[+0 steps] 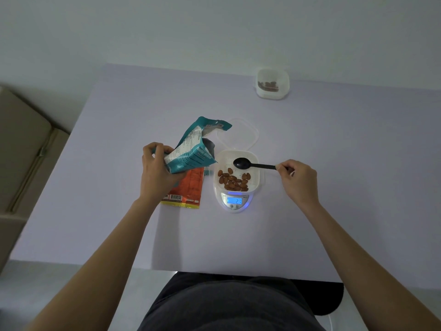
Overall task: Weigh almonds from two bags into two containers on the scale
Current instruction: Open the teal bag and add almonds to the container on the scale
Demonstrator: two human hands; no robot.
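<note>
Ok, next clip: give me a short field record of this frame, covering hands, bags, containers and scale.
left hand: grips opened teal bag, beside the scale
right hand: pinches black spoon handle, its bowl over the container
container on scale: almonds on its near side
scale display: lit, seems to read 27
orange bag: flat on table, partly under teal bag
second container: far right, some almonds inside
lid: behind the scale

orange bag (188, 189): top hidden under teal bag (191, 149) | scale display (234, 200): digits blurred
</note>
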